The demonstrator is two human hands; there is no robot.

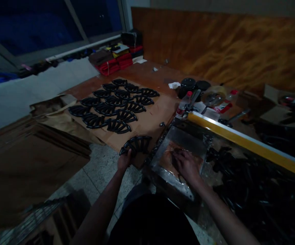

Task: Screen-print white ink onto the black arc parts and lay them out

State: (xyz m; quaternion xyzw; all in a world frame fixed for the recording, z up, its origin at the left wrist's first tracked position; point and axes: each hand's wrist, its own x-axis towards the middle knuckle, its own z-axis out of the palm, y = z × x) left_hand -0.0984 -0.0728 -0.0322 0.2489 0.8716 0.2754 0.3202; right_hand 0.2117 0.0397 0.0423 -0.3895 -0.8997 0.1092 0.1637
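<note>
My left hand (125, 160) grips the near left end of a black ribbed part (138, 144) above the front edge of the cardboard sheet (151, 120). Over the metal plate (179, 134), my right hand (184, 163) has its fingers bent down at a brownish patch (168, 160); what they hold, if anything, is hidden. Rows of similar black ribbed parts (118, 126) lie on the cardboard, beyond my left hand. A small metallic piece (162, 124) rests on the sheet, right of these rows.
A yellow and white bar (239, 139) crosses behind the plate. Many black parts (259, 194) are heaped at right. A red-capped bottle (184, 102), tape roll (214, 95) and dark jars (188, 83) stand behind. Stacked cardboard (35, 170) is at left.
</note>
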